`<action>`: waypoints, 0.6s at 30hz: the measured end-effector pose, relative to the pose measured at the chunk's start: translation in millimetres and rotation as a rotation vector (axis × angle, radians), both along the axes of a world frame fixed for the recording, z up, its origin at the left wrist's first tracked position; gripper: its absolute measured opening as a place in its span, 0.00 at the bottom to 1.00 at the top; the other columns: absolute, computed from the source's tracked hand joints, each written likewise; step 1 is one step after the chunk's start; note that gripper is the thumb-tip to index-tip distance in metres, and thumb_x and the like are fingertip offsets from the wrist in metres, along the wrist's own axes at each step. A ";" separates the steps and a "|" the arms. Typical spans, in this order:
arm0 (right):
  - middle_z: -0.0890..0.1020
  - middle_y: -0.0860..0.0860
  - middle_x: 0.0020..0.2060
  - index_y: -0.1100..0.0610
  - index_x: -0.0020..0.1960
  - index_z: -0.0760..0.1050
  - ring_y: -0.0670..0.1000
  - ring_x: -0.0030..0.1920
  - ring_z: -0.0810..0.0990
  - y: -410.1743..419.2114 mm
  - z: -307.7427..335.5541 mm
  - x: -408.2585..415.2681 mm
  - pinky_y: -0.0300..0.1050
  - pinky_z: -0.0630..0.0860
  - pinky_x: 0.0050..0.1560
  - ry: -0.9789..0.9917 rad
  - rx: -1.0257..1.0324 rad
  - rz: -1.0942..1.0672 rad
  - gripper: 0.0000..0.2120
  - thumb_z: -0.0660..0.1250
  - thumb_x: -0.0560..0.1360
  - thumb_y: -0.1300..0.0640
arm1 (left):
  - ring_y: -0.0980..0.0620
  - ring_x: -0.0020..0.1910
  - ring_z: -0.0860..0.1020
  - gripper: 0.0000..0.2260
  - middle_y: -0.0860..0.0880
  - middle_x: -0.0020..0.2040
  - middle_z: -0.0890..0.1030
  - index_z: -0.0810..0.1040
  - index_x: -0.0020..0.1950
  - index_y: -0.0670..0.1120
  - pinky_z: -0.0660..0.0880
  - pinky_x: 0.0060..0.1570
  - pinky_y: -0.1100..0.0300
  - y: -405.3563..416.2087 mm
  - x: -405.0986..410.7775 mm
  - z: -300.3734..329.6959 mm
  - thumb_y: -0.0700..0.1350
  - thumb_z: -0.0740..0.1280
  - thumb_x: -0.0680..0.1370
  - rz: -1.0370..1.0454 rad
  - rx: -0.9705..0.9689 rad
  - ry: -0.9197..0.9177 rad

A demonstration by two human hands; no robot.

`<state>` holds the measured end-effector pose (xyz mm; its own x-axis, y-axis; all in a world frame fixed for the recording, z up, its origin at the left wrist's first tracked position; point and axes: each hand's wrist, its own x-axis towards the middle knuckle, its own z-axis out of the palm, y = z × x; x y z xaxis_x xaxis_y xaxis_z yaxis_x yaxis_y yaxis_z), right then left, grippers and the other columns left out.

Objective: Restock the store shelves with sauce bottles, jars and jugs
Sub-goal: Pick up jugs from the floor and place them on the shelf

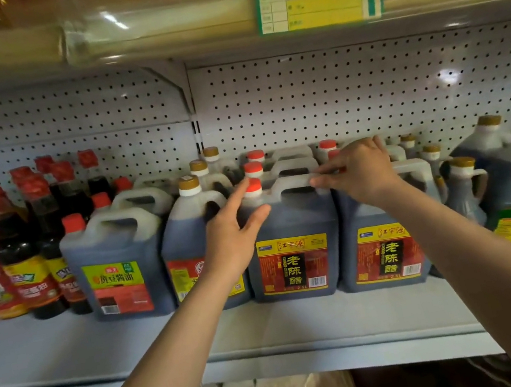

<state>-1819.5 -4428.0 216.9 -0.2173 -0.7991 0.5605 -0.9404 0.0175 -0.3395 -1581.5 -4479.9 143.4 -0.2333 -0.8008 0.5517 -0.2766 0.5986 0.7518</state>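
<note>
Red-capped vinegar jug (291,238) between hands; left hand (232,235) flat against its shoulder; right hand (357,170) pinches handle.

The middle jug (291,238) holds dark brown liquid under a red cap (253,186), and its label (294,263) is yellow-edged red with black characters. Left of it, a jug's label (117,287) is green, yellow and red. The back panel (349,91) is pale grey, dotted with small holes. The price tag (317,1) above is green and yellow.
</note>
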 end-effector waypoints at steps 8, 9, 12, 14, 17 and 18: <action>0.83 0.52 0.58 0.40 0.54 0.84 0.60 0.68 0.69 1.1 1.7 3.2 0.56 0.54 0.74 -0.005 0.026 -0.013 0.16 0.72 0.70 0.36 | 0.66 0.61 0.75 0.25 0.56 0.65 0.78 0.69 0.73 0.61 0.71 0.58 0.69 -4.3 8.2 6.1 0.55 0.70 0.77 -0.064 0.043 -0.017; 0.83 0.51 0.57 0.40 0.54 0.84 0.60 0.67 0.69 1.5 1.3 3.7 0.56 0.54 0.75 -0.006 0.030 -0.017 0.16 0.72 0.70 0.35 | 0.70 0.58 0.75 0.23 0.56 0.63 0.79 0.72 0.72 0.59 0.71 0.55 0.73 -5.2 12.1 8.8 0.53 0.70 0.77 -0.095 0.055 0.048; 0.83 0.53 0.56 0.42 0.56 0.84 0.60 0.68 0.69 4.2 -0.2 11.4 0.56 0.52 0.75 0.007 0.010 -0.054 0.20 0.71 0.70 0.34 | 0.67 0.56 0.78 0.17 0.60 0.56 0.81 0.77 0.67 0.52 0.74 0.57 0.67 -9.8 31.9 18.3 0.49 0.70 0.78 0.019 -0.052 0.220; 0.81 0.53 0.61 0.44 0.60 0.82 0.59 0.71 0.68 4.6 0.6 22.5 0.58 0.53 0.75 -0.011 -0.033 -0.048 0.22 0.72 0.69 0.35 | 0.64 0.58 0.78 0.15 0.60 0.57 0.81 0.77 0.65 0.52 0.74 0.60 0.62 -10.7 43.6 23.5 0.50 0.70 0.78 0.123 -0.099 0.286; 0.83 0.50 0.55 0.47 0.58 0.84 0.58 0.68 0.72 2.2 3.4 40.7 0.58 0.61 0.72 -0.076 -0.119 0.067 0.22 0.74 0.69 0.38 | 0.52 0.58 0.73 0.17 0.53 0.55 0.80 0.76 0.63 0.50 0.69 0.59 0.57 -12.1 49.2 25.7 0.53 0.71 0.77 0.336 -0.250 0.167; 0.83 0.45 0.50 0.48 0.57 0.84 0.58 0.67 0.72 0.9 3.5 46.7 0.57 0.63 0.71 -0.104 -0.141 0.103 0.20 0.75 0.69 0.40 | 0.49 0.58 0.72 0.19 0.51 0.56 0.80 0.77 0.63 0.48 0.68 0.58 0.55 -14.2 50.4 27.6 0.54 0.72 0.76 0.398 -0.277 0.135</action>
<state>-1772.8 -4427.2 220.4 -0.2010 -0.7357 0.6469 -0.8944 -0.1315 -0.4274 -1531.1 -4494.1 171.0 0.1487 -0.6325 0.7601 -0.4358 0.6481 0.6245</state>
